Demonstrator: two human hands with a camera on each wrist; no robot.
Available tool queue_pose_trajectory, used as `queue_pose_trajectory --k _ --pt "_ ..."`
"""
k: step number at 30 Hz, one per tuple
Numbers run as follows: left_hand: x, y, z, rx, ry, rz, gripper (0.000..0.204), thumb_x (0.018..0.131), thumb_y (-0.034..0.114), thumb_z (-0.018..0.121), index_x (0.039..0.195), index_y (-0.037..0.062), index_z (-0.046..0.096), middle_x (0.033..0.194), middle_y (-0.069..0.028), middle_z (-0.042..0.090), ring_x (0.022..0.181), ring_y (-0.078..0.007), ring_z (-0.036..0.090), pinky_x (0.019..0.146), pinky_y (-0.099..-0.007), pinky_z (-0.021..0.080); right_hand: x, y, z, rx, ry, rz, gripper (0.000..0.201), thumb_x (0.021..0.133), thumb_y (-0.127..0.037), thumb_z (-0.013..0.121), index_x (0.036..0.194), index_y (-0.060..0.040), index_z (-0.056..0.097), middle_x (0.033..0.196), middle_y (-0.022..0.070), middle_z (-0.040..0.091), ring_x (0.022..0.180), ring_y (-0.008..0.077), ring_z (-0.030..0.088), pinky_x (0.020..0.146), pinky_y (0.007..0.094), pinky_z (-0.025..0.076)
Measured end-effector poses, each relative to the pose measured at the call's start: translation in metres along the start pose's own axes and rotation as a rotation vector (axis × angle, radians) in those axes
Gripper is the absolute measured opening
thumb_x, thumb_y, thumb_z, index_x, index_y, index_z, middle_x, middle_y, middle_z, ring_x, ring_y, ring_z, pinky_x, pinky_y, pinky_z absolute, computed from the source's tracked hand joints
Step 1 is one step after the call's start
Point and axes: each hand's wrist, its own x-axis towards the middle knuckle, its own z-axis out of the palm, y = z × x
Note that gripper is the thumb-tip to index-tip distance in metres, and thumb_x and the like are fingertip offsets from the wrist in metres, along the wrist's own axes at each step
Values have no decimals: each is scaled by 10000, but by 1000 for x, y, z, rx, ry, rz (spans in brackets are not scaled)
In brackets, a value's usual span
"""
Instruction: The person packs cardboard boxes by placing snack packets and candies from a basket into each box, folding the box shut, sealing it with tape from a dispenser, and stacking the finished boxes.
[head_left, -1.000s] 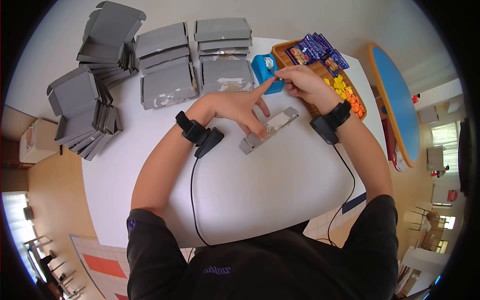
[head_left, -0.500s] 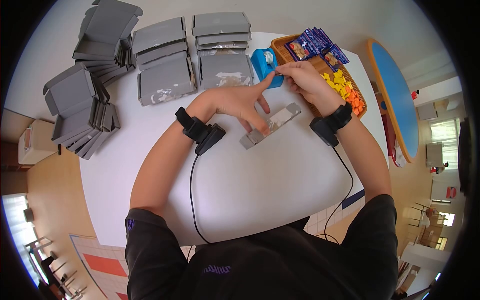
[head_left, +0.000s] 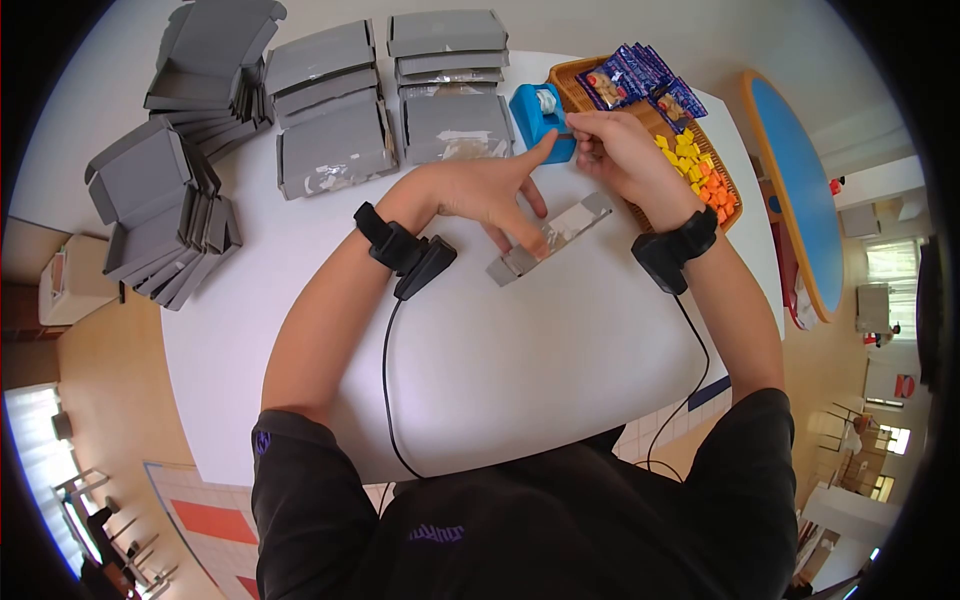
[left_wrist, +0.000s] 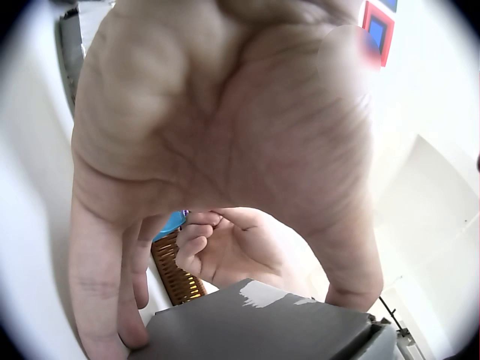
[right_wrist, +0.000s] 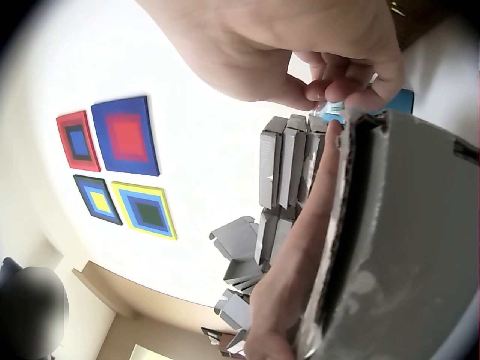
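A closed grey cardboard box (head_left: 575, 222) stands on its narrow side on the white table, torn pale patches on its upper side. My left hand (head_left: 490, 195) straddles it, thumb on the near side and fingers on the far side, while the index finger stretches toward the blue tape dispenser (head_left: 540, 125). At the dispenser's near end, my right hand (head_left: 630, 160) has its thumb and fingers pinched together. Between those fingertips a thin clear strip of tape (right_wrist: 335, 106) shows in the right wrist view. The box (right_wrist: 412, 225) fills the lower right there.
Closed grey boxes (head_left: 335, 150) are stacked at the back, with open ones (head_left: 150, 185) nested at the left. A wicker basket (head_left: 738, 190) at the right holds blue snack packets (head_left: 635, 75) and yellow (head_left: 685, 155) and orange pieces (head_left: 715, 190). Cables hang from both wrists.
My right fingertips, close to the left index fingertip before, have drawn slightly up and right, away from it. The left hand stays on the box. The head view has shifted a little.
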Motion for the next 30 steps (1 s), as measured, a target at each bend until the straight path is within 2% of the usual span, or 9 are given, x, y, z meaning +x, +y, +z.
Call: queue_pose_trajectory --k 5,7,10,19,25,30 --pt "1 -3 0 -21 3 1 1428 794 235 926 1720 16 -140 1407 -231 645 1100 -278 757 985 -342 580 -7 1 -3 -88 15 -21 143 1007 -220 760 974 -81 741 794 -50 589 714 73 553 689 283 508" --pt "0 -3 0 -20 10 -2 1426 796 239 924 1722 18 -138 1401 -236 645 1104 -279 756 986 -341 576 -13 4 -5 -142 -6 72 151 1004 -260 768 994 -109 751 824 -62 597 767 55 558 701 278 500" --pt "0 -1 0 -30 9 -2 1434 789 243 929 1723 22 -136 1403 -241 642 1106 -278 756 985 -344 574 -23 5 0 -195 33 62 167 1001 -294 774 1007 -128 759 860 -70 609 800 44 562 705 271 492" --pt "0 -2 1 -8 23 8 1436 778 266 932 1732 34 -116 1418 -239 640 1127 -287 753 994 -354 566 -28 12 3 -282 107 -27 226 976 -288 791 1058 -77 787 941 -22 692 866 93 603 696 279 488" --pt "2 -6 0 -7 22 17 1442 775 277 940 1739 56 -109 1420 -221 642 1143 -288 745 998 -358 563 -23 22 -6 -243 50 -106 189 972 -186 763 1095 -51 812 1005 34 789 797 67 586 647 246 459" --pt "2 -8 0 -32 18 17 1435 785 269 938 1740 68 -113 1418 -219 643 1138 -282 742 993 -359 566 -22 29 -6 -187 51 -112 168 969 -150 763 1089 -44 815 989 34 804 739 54 575 634 238 455"
